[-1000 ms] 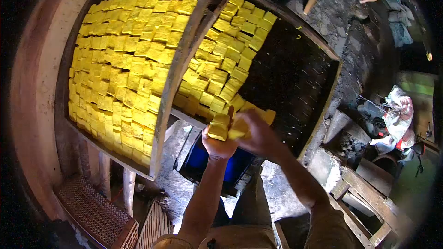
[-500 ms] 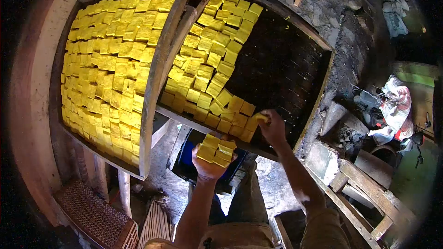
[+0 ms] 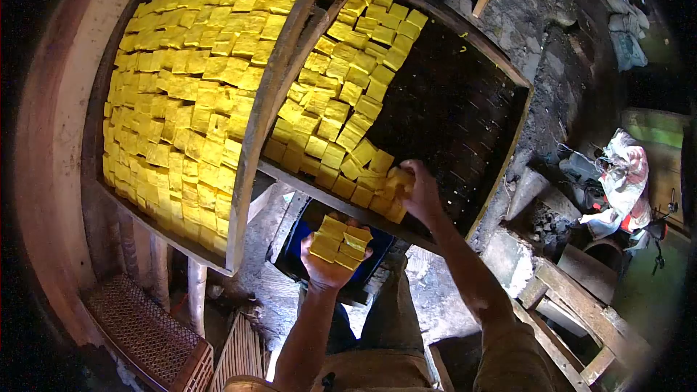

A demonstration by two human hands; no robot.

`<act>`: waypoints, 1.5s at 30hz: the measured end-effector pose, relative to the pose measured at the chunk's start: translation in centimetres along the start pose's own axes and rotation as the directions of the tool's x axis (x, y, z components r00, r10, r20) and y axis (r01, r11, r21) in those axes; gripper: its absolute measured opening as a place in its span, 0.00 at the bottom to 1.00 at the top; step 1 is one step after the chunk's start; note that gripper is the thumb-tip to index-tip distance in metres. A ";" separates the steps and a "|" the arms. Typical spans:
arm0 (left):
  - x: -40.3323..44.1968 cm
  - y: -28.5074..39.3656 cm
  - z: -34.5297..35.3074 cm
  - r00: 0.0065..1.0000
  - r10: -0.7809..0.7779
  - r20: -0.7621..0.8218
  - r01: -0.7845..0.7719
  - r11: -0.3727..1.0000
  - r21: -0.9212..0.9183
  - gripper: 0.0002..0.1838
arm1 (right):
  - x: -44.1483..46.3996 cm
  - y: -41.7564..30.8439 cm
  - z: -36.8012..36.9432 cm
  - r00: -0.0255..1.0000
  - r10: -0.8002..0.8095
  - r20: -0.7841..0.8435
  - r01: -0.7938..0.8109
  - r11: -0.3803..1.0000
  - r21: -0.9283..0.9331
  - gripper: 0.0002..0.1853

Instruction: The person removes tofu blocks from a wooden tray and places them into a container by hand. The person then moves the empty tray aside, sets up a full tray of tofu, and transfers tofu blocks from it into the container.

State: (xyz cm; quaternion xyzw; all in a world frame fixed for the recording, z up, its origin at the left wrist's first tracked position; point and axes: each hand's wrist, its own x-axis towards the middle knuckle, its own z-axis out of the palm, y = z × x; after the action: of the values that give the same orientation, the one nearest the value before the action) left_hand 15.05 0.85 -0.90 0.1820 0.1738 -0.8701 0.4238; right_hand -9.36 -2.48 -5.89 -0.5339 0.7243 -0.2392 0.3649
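One tray rim (image 3: pixel 305 186) runs between the hands (image 3: pixel 327 271) (image 3: pixel 425 192), yellow blocks (image 3: pixel 340 241) either side.

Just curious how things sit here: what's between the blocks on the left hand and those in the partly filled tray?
In the head view, the tray's near wooden rim runs between the held blocks and the laid blocks.
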 end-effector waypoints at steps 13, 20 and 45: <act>-0.5 1.5 0.3 0.985 0.013 -0.172 0.007 0.993 0.115 0.37 | 0.8 -1.8 3.6 0.999 -0.048 0.020 0.049 0.998 -0.034 0.32; -0.7 1.8 0.5 0.991 0.007 -0.136 0.003 0.997 0.077 0.39 | 4.5 -3.9 2.5 0.986 0.100 0.130 -0.153 0.848 0.507 0.26; 4.2 1.0 0.4 0.974 -0.131 -0.183 0.171 0.958 0.229 0.28 | -2.0 -11.0 -0.6 0.729 -0.620 0.291 0.543 0.782 0.306 0.25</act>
State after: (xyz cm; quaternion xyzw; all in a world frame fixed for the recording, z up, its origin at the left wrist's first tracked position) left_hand 13.33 -2.75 -2.68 0.2904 0.1141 -0.8965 0.3145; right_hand -2.92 -4.04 3.11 -0.7306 0.4077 -0.3063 0.4541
